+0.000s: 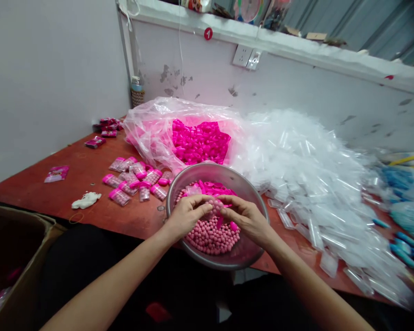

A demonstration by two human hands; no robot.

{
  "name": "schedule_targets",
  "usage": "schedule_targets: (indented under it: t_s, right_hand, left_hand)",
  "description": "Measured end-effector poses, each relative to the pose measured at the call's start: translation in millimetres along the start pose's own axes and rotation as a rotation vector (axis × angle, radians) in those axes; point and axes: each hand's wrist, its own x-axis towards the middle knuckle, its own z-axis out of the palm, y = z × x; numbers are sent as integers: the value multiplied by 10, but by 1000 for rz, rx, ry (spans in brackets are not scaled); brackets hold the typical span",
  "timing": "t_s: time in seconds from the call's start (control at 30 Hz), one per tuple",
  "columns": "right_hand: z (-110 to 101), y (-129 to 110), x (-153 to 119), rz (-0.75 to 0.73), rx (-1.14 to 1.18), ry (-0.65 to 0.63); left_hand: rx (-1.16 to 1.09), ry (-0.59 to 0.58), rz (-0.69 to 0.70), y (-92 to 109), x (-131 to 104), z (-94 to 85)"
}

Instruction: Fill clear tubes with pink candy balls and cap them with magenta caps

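Over a metal bowl (pixel 258 243), both hands meet at a small clear container (pixel 214 208) filled with pink balls. My left hand (pixel 188 215) is closed around its left end, thumb and fingers pinching it. My right hand (pixel 246 218) is closed at the other end, with bright pink plastic, perhaps a cap, by its fingers. Loose pink balls (pixel 210 236) fill much of the bowl below. Bright pink plastic caps (pixel 215 187) lie at the bowl's far side. Left of the bowl lie several filled containers (pixel 127 179) with pink caps.
Behind the bowl, a plastic bag (pixel 148 128) holds many pink caps. Clear empty containers (pixel 296 165) are heaped on the right, near blue pieces (pixel 405 250). Pink packets (pixel 95 141) and a white crumpled lump (pixel 86 200) lie left. A cardboard box (pixel 31 271) stands lower left.
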Motion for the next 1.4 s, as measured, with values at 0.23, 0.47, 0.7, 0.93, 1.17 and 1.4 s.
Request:
schedule_targets:
  t_s: [0.23, 0.47, 0.7, 0.93, 1.17, 1.4]
  right_hand:
    - [-74, -144, -57, -305, -345, 150]
    - [56, -140, -76, -499, -628, 101]
    - [78, -56, -178, -604, -732, 50]
    - [119, -47, -157, -596, -819, 52]
    - [-51, -69, -199, -164, 28, 54]
    - [-13, 100, -189, 31, 508, 110]
  left_hand:
    - [247, 24, 124, -50, -53, 8]
    - [390, 143, 261, -93, -113, 18]
    - [595, 87, 397, -89, -193, 30]
    - [613, 87, 386, -132, -198, 53]
    - [-201, 177, -47, -8, -78, 21]
    - [-90, 161, 15, -20, -79, -3]
